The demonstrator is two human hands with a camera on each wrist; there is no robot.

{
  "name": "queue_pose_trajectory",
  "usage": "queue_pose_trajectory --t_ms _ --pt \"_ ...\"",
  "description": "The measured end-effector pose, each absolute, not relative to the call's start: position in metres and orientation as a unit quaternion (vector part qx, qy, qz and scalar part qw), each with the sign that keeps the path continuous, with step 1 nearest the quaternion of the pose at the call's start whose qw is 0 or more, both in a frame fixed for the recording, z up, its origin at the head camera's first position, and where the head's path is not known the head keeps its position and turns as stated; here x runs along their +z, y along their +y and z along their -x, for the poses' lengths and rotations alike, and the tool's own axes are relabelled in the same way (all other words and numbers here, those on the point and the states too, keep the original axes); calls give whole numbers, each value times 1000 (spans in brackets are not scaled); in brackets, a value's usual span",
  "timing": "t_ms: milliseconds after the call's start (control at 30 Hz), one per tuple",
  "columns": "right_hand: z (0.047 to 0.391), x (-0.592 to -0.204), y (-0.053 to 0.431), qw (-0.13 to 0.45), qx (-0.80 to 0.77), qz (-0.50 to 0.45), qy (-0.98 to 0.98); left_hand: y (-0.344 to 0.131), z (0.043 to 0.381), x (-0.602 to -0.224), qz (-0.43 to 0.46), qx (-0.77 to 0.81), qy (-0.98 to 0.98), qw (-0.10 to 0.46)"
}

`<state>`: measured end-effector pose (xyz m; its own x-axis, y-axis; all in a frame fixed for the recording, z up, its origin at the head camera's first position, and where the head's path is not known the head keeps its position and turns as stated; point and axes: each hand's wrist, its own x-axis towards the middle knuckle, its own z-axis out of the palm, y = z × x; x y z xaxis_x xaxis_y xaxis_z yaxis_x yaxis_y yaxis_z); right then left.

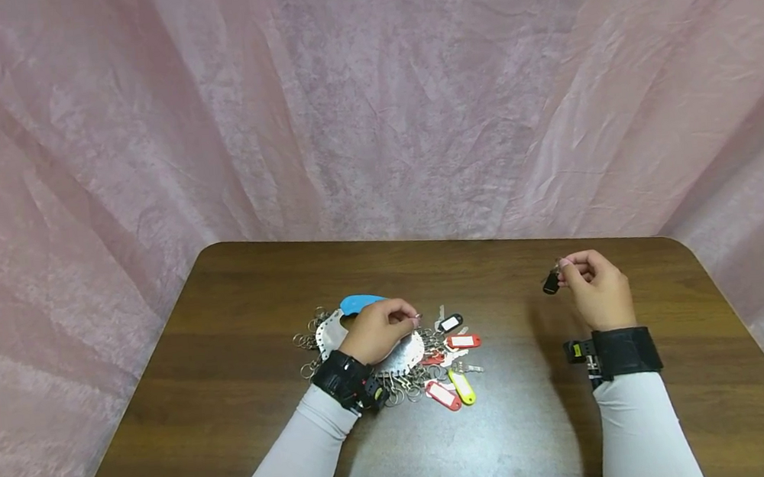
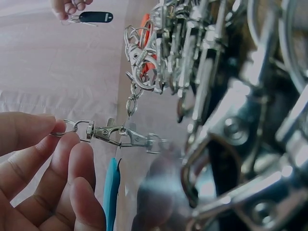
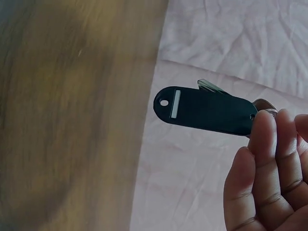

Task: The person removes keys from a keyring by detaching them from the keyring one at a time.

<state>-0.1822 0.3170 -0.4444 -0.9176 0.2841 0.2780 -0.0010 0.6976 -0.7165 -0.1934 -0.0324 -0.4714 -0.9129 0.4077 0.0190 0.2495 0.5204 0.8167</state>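
My left hand (image 1: 379, 332) pinches the split ring at the end of a metal swivel clasp (image 2: 107, 132), between thumb and fingertips. The clasp sits at the edge of a shiny metal plate (image 1: 403, 357) with a blue handle (image 1: 359, 302). Many similar clasps and rings hang along the plate's edges. Out to the right, my right hand (image 1: 602, 296) holds a black key tag (image 3: 211, 110) above the table by its ring. A key (image 3: 208, 86) shows partly behind that tag.
On the plate's right side lie keys with a second black tag (image 1: 451, 322), red tags (image 1: 464, 341) and a yellow tag (image 1: 461, 387). The brown wooden table (image 1: 249, 435) has a pink curtain (image 1: 370, 117) hanging behind it.
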Motion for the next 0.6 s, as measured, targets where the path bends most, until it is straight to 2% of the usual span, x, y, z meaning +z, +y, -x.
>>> queue_pose_trajectory --t_ms 167,600 --pt "183 -448 321 188 392 82 -897 -33 192 -470 -182 456 867 86" --pt "183 -457 333 148 371 111 -910 -34 196 -476 -159 446 878 65"
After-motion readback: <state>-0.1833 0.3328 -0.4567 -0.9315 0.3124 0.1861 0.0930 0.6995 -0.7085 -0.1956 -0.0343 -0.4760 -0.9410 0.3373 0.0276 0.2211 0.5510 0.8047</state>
